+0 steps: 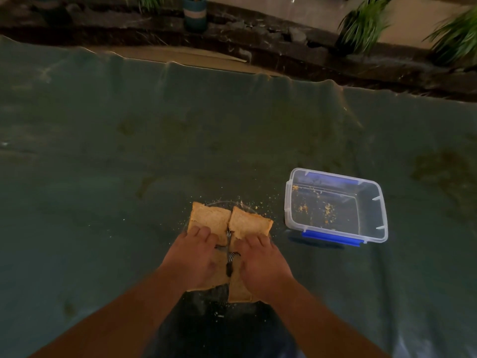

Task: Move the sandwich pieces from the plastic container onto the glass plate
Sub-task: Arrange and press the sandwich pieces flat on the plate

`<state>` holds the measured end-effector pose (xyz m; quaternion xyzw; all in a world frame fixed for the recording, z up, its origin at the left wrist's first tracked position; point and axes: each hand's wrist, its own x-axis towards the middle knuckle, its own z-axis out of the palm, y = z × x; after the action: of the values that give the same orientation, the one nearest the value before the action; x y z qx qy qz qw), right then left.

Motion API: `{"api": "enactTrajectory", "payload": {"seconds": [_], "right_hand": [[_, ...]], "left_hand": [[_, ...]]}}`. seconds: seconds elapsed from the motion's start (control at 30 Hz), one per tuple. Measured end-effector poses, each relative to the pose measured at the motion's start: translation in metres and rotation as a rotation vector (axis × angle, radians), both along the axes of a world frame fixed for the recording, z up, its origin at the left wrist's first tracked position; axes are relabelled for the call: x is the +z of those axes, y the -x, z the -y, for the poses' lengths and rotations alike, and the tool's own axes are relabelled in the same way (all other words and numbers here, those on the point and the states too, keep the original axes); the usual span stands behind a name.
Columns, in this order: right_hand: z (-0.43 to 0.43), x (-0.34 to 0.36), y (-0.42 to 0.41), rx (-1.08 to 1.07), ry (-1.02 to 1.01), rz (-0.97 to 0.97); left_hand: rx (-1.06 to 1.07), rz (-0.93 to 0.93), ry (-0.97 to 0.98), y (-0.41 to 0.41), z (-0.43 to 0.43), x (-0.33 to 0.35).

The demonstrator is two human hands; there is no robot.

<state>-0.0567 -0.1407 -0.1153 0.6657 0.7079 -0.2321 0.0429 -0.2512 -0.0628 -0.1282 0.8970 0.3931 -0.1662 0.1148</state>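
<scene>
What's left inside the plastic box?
Only crumbs lie scattered on the floor of the plastic box, with no sandwich pieces left inside. They are over on the glass plate under both hands. The near wall blurs a little of the box floor.

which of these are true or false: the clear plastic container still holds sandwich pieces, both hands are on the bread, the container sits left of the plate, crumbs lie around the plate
1. The clear plastic container with blue clips still holds sandwich pieces. False: only crumbs remain inside.
2. The left hand and right hand both rest on the toasted sandwich pieces. True.
3. The container sits left of the round glass plate. False: it is to the plate's right.
4. Crumbs lie on the green cloth around the plate. True.
</scene>
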Motion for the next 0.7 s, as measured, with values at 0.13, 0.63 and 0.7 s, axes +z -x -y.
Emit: {"api": "enactTrajectory", "payload": {"seconds": [0.13,0.63,0.7], "right_hand": [[-0.013,-0.006,-0.007,-0.023,0.028,0.022],[0.029,-0.013,-0.02,0.222,-0.005,0.112],[0.022,-0.016,-0.019,0.227,-0.016,0.133]], "left_hand": [[0.049,0.007,0.001,-0.007,-0.004,0.0],[-0.121,0.104,-0.058,0.018,0.026,-0.008],[-0.08,0.086,-0.054,0.016,0.025,-0.007]]}}
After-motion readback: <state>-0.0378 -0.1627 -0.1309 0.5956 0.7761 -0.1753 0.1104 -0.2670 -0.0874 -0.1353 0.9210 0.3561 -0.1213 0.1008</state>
